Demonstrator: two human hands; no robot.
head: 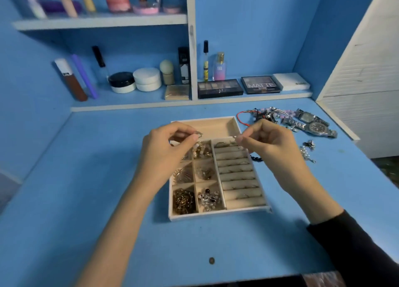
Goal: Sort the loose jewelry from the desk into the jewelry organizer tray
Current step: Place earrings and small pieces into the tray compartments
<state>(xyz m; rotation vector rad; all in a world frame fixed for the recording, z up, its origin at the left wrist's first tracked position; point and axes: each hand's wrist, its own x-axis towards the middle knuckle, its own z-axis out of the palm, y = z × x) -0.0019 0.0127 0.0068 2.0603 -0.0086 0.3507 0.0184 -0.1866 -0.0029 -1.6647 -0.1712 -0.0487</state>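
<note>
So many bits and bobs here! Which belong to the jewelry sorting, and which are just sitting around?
Part of the job: organizer tray; silvery piece pinched by the left hand; tiny piece pinched by the right hand; watches; bead bracelets; pearl strand.
Just lying about: eyeshadow palettes; perfume bottle; cream jars; brown disc on the desk.

a blue counter (86, 178) fills the lower view, with a small dark round spot (211, 260) near its front edge. behind it rises a blue back wall (259, 27), and a blue side wall (28, 92) closes the left. a white-edged lower shelf (129, 106) runs just above the counter. an upper shelf (101, 23) spans the left half only, ending at a white upright divider (192, 49). a white ribbed panel (367, 60) stands at the right, with dark floor (386, 166) below it. the light is soft and even.
</note>
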